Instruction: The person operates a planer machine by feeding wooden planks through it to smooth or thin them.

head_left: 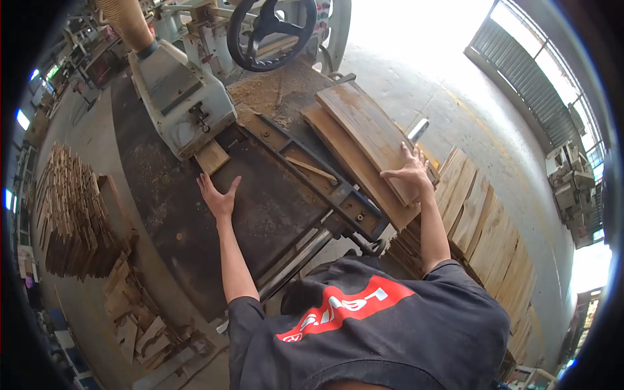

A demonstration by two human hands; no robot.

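A flat upper board (364,123) lies at one o'clock, overlapping a lower board (364,172). It looks stiff and fairly heavy for its breadth, hard to bend; sawdust could make its face slippery. I would hold it by both long edges, minding rough corners.

My right grip (408,170), a bare hand, is spread wide over its near end, closed around nothing; I cannot tell how firmly it touches, if at all.

At ten o'clock, a small wood block (212,158) sticks out beneath the machine head (185,97). It looks light and rigid, best pinched by its sides. My left grip (220,200) is open just beside it, thumb apart, holding nothing that I can see.

Outward: the dark table (266,208), a black metal fence (299,177), stacked planks (487,221) at three to four o'clock, and a handwheel (272,29) near twelve.
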